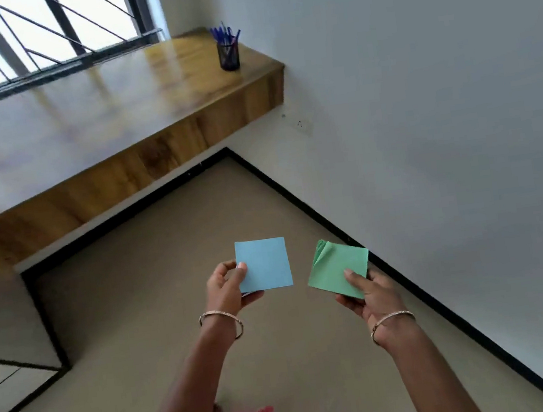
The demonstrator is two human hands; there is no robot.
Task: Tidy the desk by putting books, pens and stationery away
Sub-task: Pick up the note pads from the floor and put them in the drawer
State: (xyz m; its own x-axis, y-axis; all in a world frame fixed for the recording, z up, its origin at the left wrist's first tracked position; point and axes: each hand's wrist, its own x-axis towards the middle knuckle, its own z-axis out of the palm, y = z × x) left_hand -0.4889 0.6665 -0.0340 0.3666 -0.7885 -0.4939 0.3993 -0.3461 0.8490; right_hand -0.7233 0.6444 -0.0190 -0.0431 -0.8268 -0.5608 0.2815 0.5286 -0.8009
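both hands are raised over the floor (147, 326), apart from each other. left hand (227, 286) pinches a square blue note pad (264, 265) at its left edge, thumb on the top face. right hand (366, 292) pinches a green note pad (335, 271) at its near corner; the top sheets curl up at the far left corner. on the glossy wood-grain counter (104, 103), near its right end by the wall, stands a dark mesh cylindrical pen holder (229, 55) containing several blue pens (223, 34), upright and leaning. each wrist carries a thin metal bangle (223, 319).
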